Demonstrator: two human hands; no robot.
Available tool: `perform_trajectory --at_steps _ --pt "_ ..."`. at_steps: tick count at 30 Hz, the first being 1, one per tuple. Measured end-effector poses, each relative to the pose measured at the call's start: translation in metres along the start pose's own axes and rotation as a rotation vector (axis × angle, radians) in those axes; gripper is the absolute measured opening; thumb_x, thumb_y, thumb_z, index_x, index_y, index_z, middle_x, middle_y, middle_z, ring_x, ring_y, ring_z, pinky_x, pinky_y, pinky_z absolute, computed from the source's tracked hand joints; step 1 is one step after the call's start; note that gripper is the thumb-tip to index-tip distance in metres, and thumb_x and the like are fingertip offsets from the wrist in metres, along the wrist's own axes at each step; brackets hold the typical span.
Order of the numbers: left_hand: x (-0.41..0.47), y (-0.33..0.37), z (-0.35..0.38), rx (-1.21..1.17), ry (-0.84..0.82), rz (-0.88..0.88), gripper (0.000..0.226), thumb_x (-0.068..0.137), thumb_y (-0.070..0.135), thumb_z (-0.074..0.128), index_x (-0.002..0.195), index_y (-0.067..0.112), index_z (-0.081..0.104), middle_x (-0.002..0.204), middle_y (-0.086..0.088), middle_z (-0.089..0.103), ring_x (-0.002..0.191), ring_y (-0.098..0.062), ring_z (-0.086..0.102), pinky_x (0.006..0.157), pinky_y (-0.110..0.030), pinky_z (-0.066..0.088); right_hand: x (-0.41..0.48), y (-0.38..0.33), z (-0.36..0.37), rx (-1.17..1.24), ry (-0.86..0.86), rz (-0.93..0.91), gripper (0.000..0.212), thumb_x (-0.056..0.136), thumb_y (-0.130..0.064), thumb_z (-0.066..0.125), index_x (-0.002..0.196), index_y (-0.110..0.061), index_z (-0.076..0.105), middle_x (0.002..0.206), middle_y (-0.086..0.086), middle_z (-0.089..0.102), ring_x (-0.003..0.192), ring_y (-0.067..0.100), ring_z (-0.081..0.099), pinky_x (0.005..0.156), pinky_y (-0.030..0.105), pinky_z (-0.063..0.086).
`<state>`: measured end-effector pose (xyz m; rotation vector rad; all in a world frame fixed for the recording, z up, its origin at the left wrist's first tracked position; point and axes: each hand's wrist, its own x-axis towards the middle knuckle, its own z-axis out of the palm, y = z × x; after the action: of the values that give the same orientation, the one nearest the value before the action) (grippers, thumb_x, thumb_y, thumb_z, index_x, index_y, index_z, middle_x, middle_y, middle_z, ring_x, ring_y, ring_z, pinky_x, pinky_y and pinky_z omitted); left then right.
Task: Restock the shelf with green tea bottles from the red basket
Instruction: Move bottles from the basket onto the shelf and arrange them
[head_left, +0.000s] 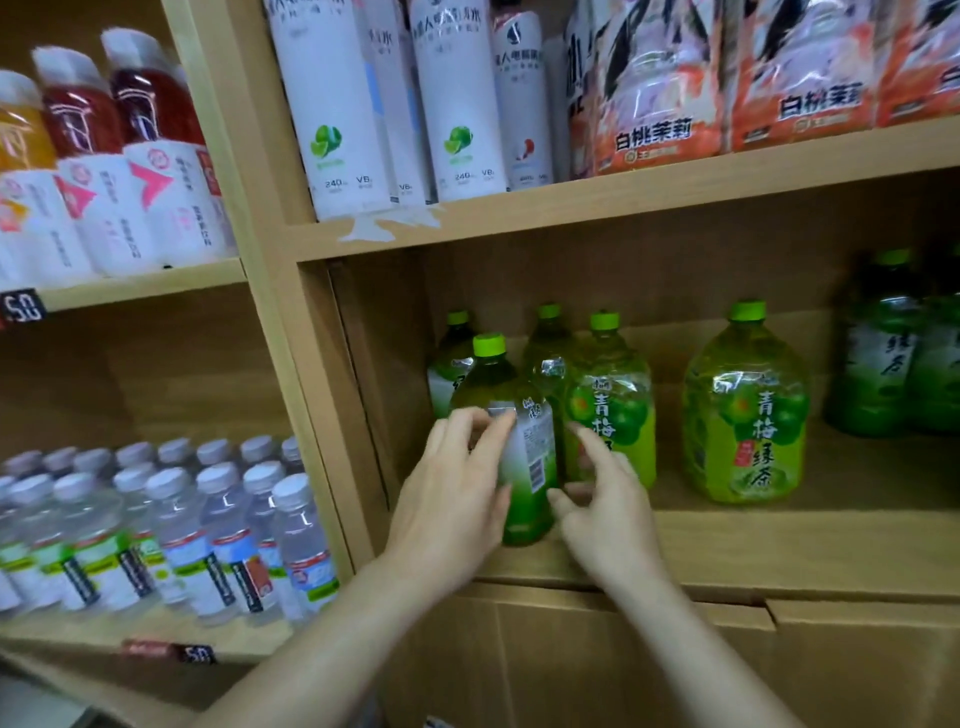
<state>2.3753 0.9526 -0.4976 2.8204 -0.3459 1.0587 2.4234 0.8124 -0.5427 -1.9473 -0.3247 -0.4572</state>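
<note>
A green tea bottle (529, 467) with a light green cap stands upright at the front left of the wooden shelf (779, 545). My left hand (452, 499) holds its left side, fingers curved round the label. At the bottle's right side is my right hand (605, 501), fingers spread and loosely bent, thumb at the lower body. Close behind stand two more green tea bottles (548, 343), with another (615, 410) just right of them. A further one (745, 415) stands apart to the right. The red basket is out of view.
Dark green bottles (878, 358) stand at the shelf's far right. White bottles (343, 104) and orange packs (660, 88) fill the shelf above. Left of the wooden divider are water bottles (208, 525) and red juice bottles (150, 156). Cardboard boxes (623, 665) sit below.
</note>
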Motion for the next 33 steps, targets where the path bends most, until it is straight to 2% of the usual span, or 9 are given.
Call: perform_trajectory --at_steps 2,5,8,13,18,22,29,31,33 --pt "0.012 -0.007 0.002 -0.007 0.071 -0.024 0.079 0.077 0.025 0.075 0.144 0.022 0.033 0.142 -0.005 0.032 0.131 -0.021 0.031 0.100 -0.034 0.042 -0.002 -0.003 0.002 0.074 -0.067 -0.011 0.077 0.075 -0.020 0.073 0.141 -0.034 0.036 0.122 -0.003 0.049 0.106 0.013 0.056 0.097 0.034 0.047" --pt "0.028 -0.012 0.006 -0.071 -0.029 -0.157 0.088 0.078 0.039 0.072 0.147 0.037 0.017 0.153 -0.004 0.017 0.139 -0.023 0.020 0.104 -0.035 0.037 0.003 -0.009 0.008 0.002 -0.177 -0.036 0.085 0.079 -0.025 0.070 0.149 -0.027 0.021 0.141 -0.003 0.044 0.129 0.016 0.043 0.108 0.028 0.033" --pt "0.033 -0.014 0.014 0.133 -0.072 -0.152 0.087 0.080 0.052 0.065 0.146 0.043 0.010 0.155 -0.007 0.015 0.139 -0.030 0.022 0.099 -0.037 0.043 0.013 -0.014 0.014 -0.023 -0.290 -0.020 0.087 0.084 -0.015 0.064 0.151 -0.027 0.010 0.144 -0.003 0.043 0.132 0.018 0.041 0.102 0.021 0.030" --pt "0.048 -0.034 0.023 0.272 -0.087 -0.226 0.085 0.080 0.055 0.063 0.146 0.042 0.011 0.154 -0.012 0.019 0.138 -0.035 0.027 0.102 -0.043 0.041 0.036 -0.012 0.033 0.005 -0.330 0.052 0.089 0.080 -0.004 0.063 0.148 -0.035 0.014 0.133 0.005 0.049 0.126 0.023 0.047 0.108 0.037 0.038" --pt "0.071 -0.053 0.033 0.246 -0.239 -0.348 0.084 0.085 0.043 0.063 0.147 0.037 0.007 0.156 -0.019 0.006 0.142 -0.037 0.015 0.109 -0.045 0.030 0.027 -0.014 0.023 0.023 0.092 -0.190 0.050 0.081 0.003 0.053 0.126 -0.019 0.055 0.104 -0.003 0.060 0.095 0.012 0.060 0.087 0.024 0.047" --pt "0.079 -0.055 0.039 0.140 -0.277 -0.396 0.084 0.085 0.029 0.066 0.146 0.033 0.010 0.158 -0.018 -0.006 0.145 -0.035 0.002 0.112 -0.043 0.026 0.024 -0.007 -0.005 -0.084 0.375 -0.351 0.043 0.080 0.001 0.057 0.121 -0.013 0.058 0.111 0.005 0.053 0.102 0.020 0.053 0.085 0.030 0.046" --pt "0.073 -0.036 0.045 0.228 -0.112 -0.336 0.081 0.085 0.021 0.065 0.148 0.019 0.013 0.157 -0.019 -0.004 0.145 -0.034 -0.003 0.116 -0.045 0.017 0.018 0.017 -0.060 -0.213 0.494 -0.242 0.054 0.080 -0.006 0.066 0.131 -0.016 0.048 0.126 0.010 0.045 0.112 0.024 0.047 0.091 0.038 0.047" --pt "0.068 -0.018 0.051 0.094 0.034 -0.229 0.072 0.087 0.022 0.061 0.147 0.019 0.022 0.157 -0.014 0.011 0.144 -0.031 0.013 0.112 -0.042 0.026 0.020 0.021 -0.071 -0.211 0.432 -0.234 0.054 0.083 -0.009 0.064 0.133 -0.018 0.046 0.122 0.005 0.047 0.102 0.018 0.052 0.084 0.033 0.050" --pt "0.070 0.007 0.062 -0.249 -0.013 -0.205 0.074 0.089 0.030 0.060 0.148 0.024 0.016 0.152 -0.009 0.032 0.134 -0.027 0.037 0.108 -0.039 0.038 0.025 0.023 -0.072 -0.316 0.354 -0.210 0.057 0.084 -0.014 0.064 0.136 -0.022 0.041 0.117 0.004 0.050 0.100 0.020 0.054 0.081 0.034 0.050"
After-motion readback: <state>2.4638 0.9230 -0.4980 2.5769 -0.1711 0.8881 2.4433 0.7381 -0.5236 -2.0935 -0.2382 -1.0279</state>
